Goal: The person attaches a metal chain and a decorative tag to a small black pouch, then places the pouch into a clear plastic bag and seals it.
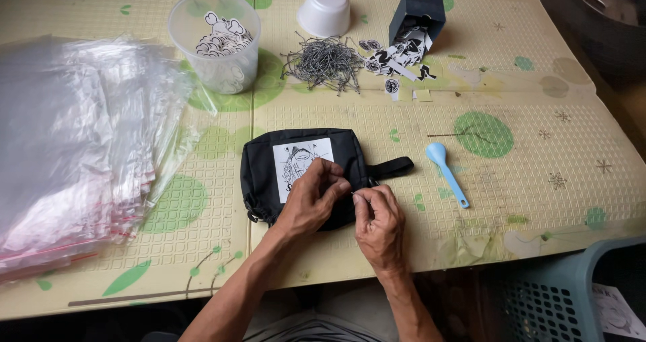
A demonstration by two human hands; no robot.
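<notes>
Head view, looking down on a bench covered by a pale mat with green leaf prints. A black pouch with a white printed patch lies flat near the front edge, its strap pointing to the right. The left hand rests on the pouch's right lower part, fingers curled and pressed together against the fabric beside the patch. The right hand sits just right of the pouch's lower corner, thumb and forefinger pinched on a small metal piece at the pouch's edge; what kind of piece it is cannot be told. The two hands' fingertips nearly meet over that corner, so the pouch lies under the left hand and just left of the right one.

A blue spoon lies to the right of the strap, apart from both hands. Farther back lie a heap of metal pins, a clear cup holding printed cut-outs, an upturned white cup, and a dark box tipped over with cut-outs spilling out. A stack of clear bags fills the left side. A grey-blue basket stands at lower right, off the bench.
</notes>
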